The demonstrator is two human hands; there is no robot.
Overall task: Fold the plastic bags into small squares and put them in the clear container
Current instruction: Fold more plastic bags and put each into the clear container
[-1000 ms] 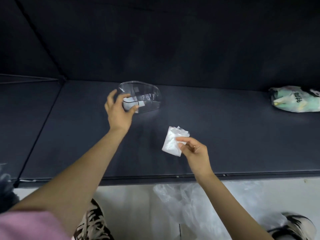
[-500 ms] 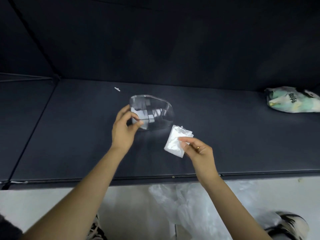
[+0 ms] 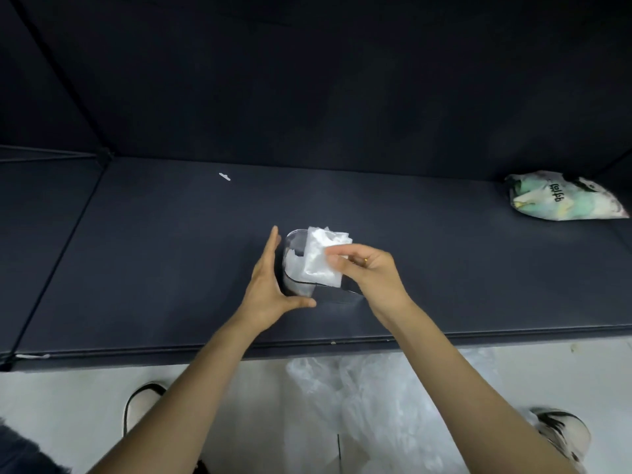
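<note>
The clear container (image 3: 293, 283) stands upright on the dark table (image 3: 164, 254), near its front edge. My left hand (image 3: 270, 285) holds it from the left, fingers straight along its side and thumb across its front. My right hand (image 3: 369, 271) pinches a folded white plastic bag (image 3: 319, 258), a small square, right over the container's open top. Some white plastic (image 3: 291, 265) lies inside the container, partly hidden by the square.
A green-and-white printed bag (image 3: 561, 196) lies at the table's far right. A tiny white scrap (image 3: 224, 176) sits further back. Loose clear plastic bags (image 3: 369, 398) lie on the pale floor below the table edge, between my shoes (image 3: 143, 401).
My left hand has pulled the container nearer and stood it upright. My right hand has carried the folded square leftward and up over the container's opening.
</note>
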